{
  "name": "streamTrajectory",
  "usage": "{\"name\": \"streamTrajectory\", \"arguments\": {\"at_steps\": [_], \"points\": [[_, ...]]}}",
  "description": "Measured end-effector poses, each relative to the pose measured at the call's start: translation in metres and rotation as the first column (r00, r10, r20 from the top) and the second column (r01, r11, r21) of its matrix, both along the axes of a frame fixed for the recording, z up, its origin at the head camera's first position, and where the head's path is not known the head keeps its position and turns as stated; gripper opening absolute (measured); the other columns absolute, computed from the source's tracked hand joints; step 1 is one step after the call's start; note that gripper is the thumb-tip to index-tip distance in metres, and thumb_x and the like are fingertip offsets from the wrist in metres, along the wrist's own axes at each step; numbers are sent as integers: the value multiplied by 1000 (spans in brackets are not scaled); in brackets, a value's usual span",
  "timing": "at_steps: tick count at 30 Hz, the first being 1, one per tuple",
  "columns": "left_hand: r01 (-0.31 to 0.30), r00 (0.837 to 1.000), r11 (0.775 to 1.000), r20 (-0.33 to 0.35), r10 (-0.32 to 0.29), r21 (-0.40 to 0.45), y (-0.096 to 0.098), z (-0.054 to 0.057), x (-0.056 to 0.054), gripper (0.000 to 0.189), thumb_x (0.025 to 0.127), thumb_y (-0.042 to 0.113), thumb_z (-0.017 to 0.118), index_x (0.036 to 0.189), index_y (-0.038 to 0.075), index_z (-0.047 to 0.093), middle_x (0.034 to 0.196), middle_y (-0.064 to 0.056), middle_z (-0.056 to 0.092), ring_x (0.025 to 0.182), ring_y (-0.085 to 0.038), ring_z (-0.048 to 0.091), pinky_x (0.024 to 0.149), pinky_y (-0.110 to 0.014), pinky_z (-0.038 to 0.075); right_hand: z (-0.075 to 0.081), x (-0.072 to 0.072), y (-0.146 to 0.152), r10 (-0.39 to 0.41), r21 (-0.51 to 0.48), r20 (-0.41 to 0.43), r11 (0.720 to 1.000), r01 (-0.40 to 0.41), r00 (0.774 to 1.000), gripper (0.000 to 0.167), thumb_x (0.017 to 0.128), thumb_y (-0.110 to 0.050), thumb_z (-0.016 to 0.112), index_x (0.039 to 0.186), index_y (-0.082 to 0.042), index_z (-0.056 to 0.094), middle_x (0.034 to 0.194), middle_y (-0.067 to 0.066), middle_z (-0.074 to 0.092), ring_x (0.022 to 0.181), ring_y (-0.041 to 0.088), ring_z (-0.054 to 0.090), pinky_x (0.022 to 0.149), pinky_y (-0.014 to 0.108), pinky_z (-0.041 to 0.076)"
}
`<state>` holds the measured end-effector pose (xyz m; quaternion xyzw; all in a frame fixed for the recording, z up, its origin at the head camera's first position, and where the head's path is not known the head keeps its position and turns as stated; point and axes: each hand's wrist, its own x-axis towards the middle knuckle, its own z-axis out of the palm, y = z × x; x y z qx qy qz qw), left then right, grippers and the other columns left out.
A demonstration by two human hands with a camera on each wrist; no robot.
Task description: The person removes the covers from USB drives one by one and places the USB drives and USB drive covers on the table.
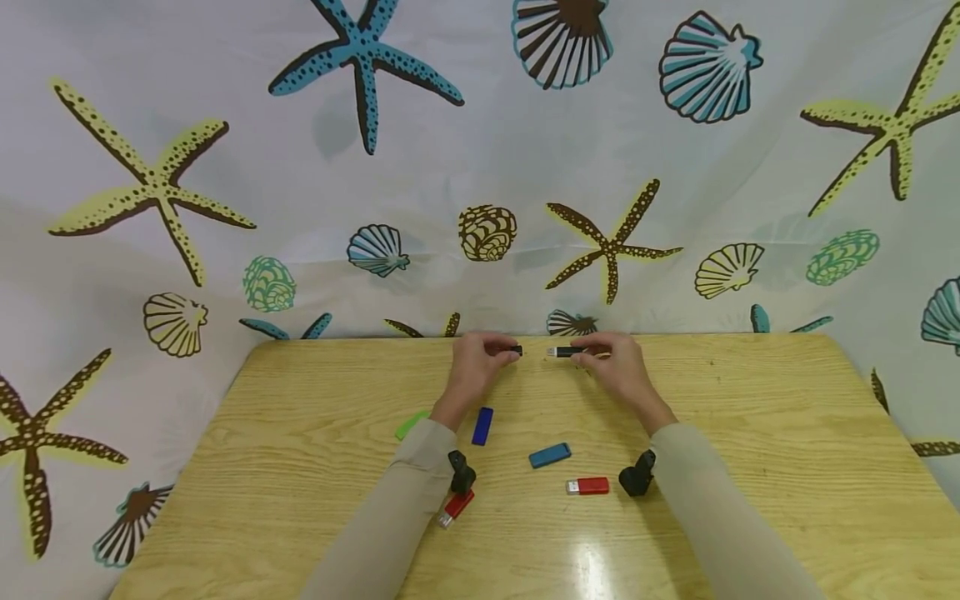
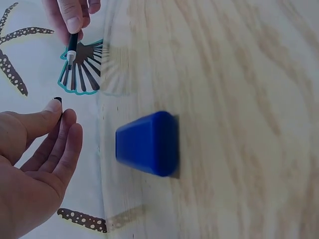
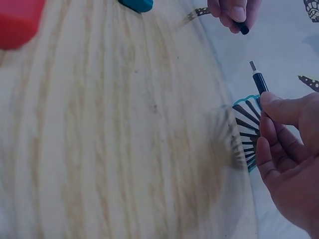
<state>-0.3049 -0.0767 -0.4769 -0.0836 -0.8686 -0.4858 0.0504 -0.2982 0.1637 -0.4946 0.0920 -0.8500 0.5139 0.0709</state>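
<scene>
At the far edge of the table my left hand (image 1: 475,360) pinches a small black cap (image 3: 243,28) between thumb and fingers. Facing it, my right hand (image 1: 617,364) holds a black USB flash drive (image 1: 564,352) by its rear part. The drive's bare metal plug (image 3: 252,65) points left toward the cap, and a short gap separates the two. In the left wrist view only a dark tip of the cap (image 2: 59,99) shows above the thumb; fingers hide the rest.
Nearer on the wooden table (image 1: 750,467) lie a dark blue cap (image 1: 483,426), a teal cap (image 1: 550,455) and a red flash drive (image 1: 588,486). Another red flash drive (image 1: 457,507) and a green piece (image 1: 411,425) lie partly under the left arm. Behind hangs a shell-patterned curtain (image 1: 435,183).
</scene>
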Motion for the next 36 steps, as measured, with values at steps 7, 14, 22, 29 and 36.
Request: {"name": "streamTrajectory", "arguments": {"at_steps": [7,14,22,29,36], "points": [[14,1000,1000,16,-14,-23,2,-8,-9,12,93,7,77,104,5,80,99,-7,76,88,-21,70,80,-35,58,-5,-6,-4,-13,15,24,1000,13,1000,17,91,-2,77,108,1,78,103,16,72,91,26,67,73,24,52],[21,999,999,29,-20,-42,4,-15,-13,10,91,4,78,101,5,80,100,-9,75,89,-23,70,80,-37,58,-8,-9,-9,-30,17,57,999,29,998,17,90,-3,78,107,1,79,101,16,74,91,27,68,73,26,51],[35,999,995,24,-33,-90,9,-18,-15,10,89,2,80,98,4,80,97,-10,75,88,-25,70,80,-39,58,-16,-13,-12,-43,34,53,999,42,998,18,88,-5,82,105,-1,80,104,14,75,93,26,69,77,31,53],[37,998,992,46,-32,-120,13,-19,-17,7,89,1,79,96,4,79,94,-10,74,91,-27,69,83,-41,57,-17,-13,-14,-30,50,45,998,27,999,18,88,-4,81,105,0,79,103,14,75,93,26,68,80,34,53],[29,998,989,57,-21,-142,15,-20,-18,8,89,0,78,97,3,78,95,-10,74,93,-28,69,84,-41,57,-15,-11,-16,-24,71,30,997,21,999,17,88,-2,80,105,1,79,102,15,75,91,27,68,79,35,52]]}}
